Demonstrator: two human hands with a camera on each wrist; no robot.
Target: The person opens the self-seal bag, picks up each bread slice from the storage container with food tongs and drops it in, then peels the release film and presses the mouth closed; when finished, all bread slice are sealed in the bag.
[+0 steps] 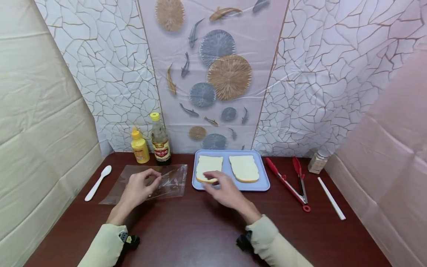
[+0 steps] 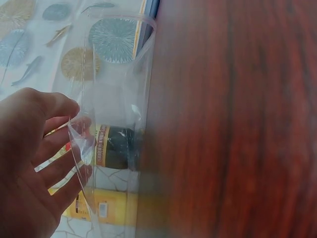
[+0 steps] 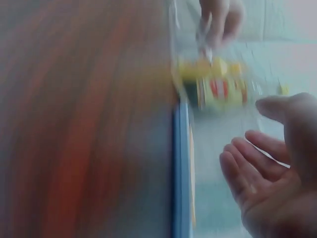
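My left hand (image 1: 136, 189) pinches the upper layer of a clear plastic bag (image 1: 173, 181) between thumb and fingers. In the left wrist view the film (image 2: 85, 141) is drawn to a peak at the fingertips, and the bag's mouth gapes. My right hand (image 1: 227, 191) hovers at the front edge of a blue tray (image 1: 227, 172), its fingers relaxed and thumb apart, holding nothing. Its fingertips overlap the near end of the left bread slice (image 1: 209, 165) in the head view. Beside that slice lies a second bread slice (image 1: 245, 168). The right wrist view is blurred.
Behind the bag stand a yellow squeeze bottle (image 1: 141, 150) and a dark sauce bottle (image 1: 161, 144). A white spoon (image 1: 98, 183) lies at the left. Right of the tray are red-tipped tongs (image 1: 290, 187), a seasoning jar (image 1: 318, 162) and a white stick (image 1: 331, 198).
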